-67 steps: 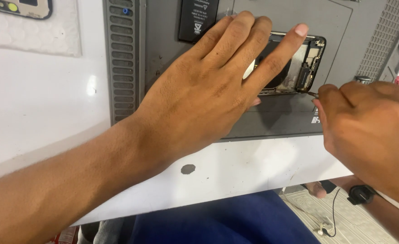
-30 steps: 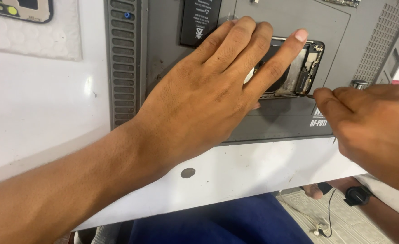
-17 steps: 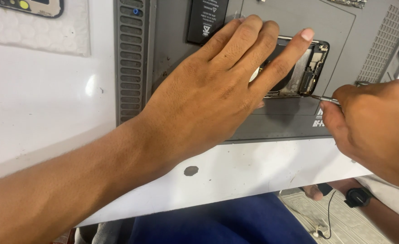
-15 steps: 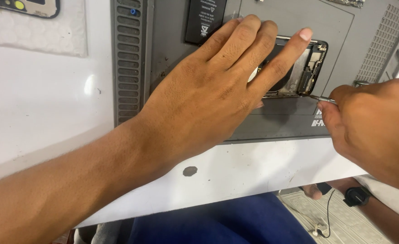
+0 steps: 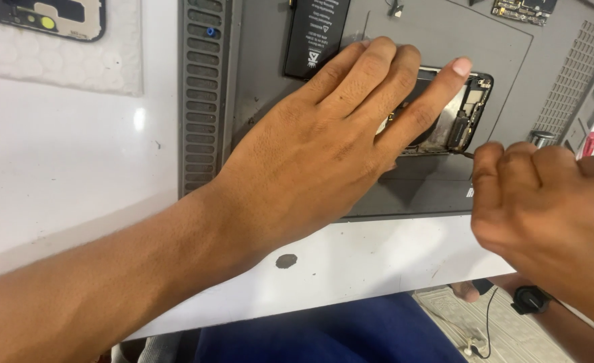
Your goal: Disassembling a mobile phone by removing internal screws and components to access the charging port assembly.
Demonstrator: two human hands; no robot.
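Head view of a phone repair bench. The left hand [image 5: 337, 141] lies flat, fingers spread and unclenched, pressing the opened phone [image 5: 455, 117] onto the grey work mat [image 5: 270, 81] at upper centre-right of the frame. The right hand [image 5: 546, 202], at the right edge, is clenched around a thin metal tool [image 5: 468, 154] whose tip sits at the phone's lower right corner.

Risk: should the tip slip, it could gouge the exposed parts or jab the left fingers just beside it; should the pressing hand ease, the phone could slide on the mat.

Room: the loose black battery [image 5: 317, 33] lies just above the left fingers, and a circuit board [image 5: 520, 10] sits at the top edge. The mat's front edge runs near the white table [image 5: 75, 168] rim, leaving little margin below; bare mat lies right of the phone.
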